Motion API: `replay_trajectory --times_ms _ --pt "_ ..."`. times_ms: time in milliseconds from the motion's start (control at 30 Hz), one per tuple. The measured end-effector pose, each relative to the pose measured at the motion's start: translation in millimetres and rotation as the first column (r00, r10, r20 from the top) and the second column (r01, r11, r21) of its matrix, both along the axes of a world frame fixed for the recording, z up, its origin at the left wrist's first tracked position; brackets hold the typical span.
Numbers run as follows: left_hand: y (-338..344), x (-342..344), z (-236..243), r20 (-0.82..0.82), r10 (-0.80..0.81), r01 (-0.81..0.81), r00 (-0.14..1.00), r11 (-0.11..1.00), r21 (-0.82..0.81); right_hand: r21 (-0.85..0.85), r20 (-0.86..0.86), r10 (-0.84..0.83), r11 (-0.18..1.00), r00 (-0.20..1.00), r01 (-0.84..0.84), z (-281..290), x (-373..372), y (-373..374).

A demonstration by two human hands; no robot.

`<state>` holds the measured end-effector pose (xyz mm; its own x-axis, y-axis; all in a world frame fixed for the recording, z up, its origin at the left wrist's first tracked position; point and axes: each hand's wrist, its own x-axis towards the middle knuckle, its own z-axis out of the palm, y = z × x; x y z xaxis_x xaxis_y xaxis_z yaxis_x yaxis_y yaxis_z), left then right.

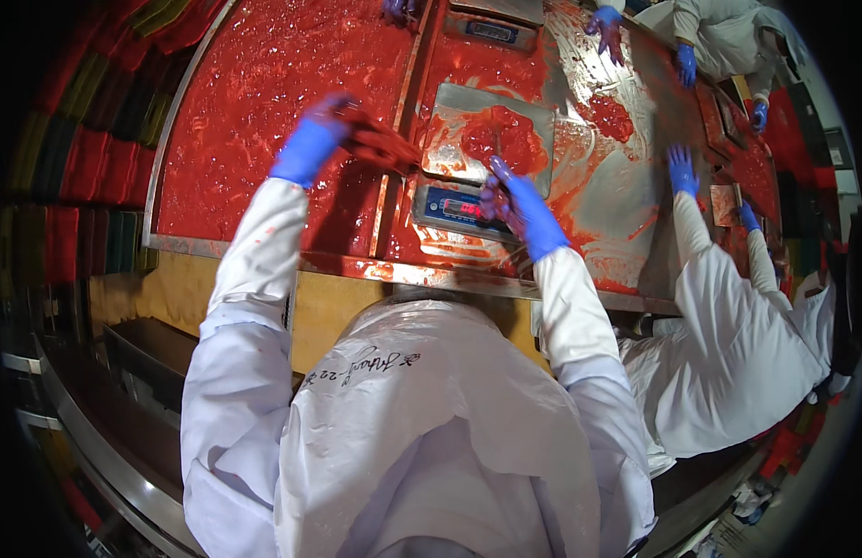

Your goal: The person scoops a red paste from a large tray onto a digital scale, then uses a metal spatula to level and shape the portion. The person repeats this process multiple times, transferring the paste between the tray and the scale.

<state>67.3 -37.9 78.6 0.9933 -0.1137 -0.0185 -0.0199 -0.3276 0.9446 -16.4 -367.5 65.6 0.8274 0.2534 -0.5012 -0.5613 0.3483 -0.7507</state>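
A digital scale with a square metal platform (538, 172) and a blue display panel (435, 203) sits on the wet steel table in front of me. Soft, glistening red raw meat (516, 135) lies on the platform. My left hand (321, 135), blue-gloved and smeared by motion, is closed on a strip of red meat (380, 144) that stretches right toward the platform's left edge. At the platform's near right corner, my right hand (522, 206) has its index finger extended and its other fingers partly bent. Nothing shows in it, and its fingertips are bloodied.
Left of a metal divider (394, 163), a wide tray (254, 121) holds a red, wet mass. Another scale (491, 30) stands at the far side. Co-workers' gloved hands (606, 33) (682, 169) are across and to the right. Stacked coloured crates (100, 167) line the left.
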Motion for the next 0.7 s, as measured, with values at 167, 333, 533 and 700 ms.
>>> replay_trajectory --times_ms 167,333,533,700 --pt "134.0 20.5 -67.0 0.355 -0.093 -0.223 0.93 0.625 0.748 0.013 0.074 0.001 1.0 0.997 -0.002 24.1 -32.5 -62.5" --pt "47.1 -73.3 -85.8 -0.293 -0.411 0.469 0.863 0.868 0.165 0.037 0.077 -0.114 0.993 0.99 0.112 16.1 -54.4 -92.2" --pt "100.0 -55.7 -129.4 0.048 -0.277 0.192 0.96 0.771 0.607 0.059 0.088 -0.052 0.997 0.995 0.047 5.6 -61.1 -74.6" --pt "65.6 -89.3 -109.3 -0.281 -0.477 0.552 0.833 0.753 0.359 0.054 0.108 -0.064 0.997 0.992 0.059 8.1 -60.3 -65.2"
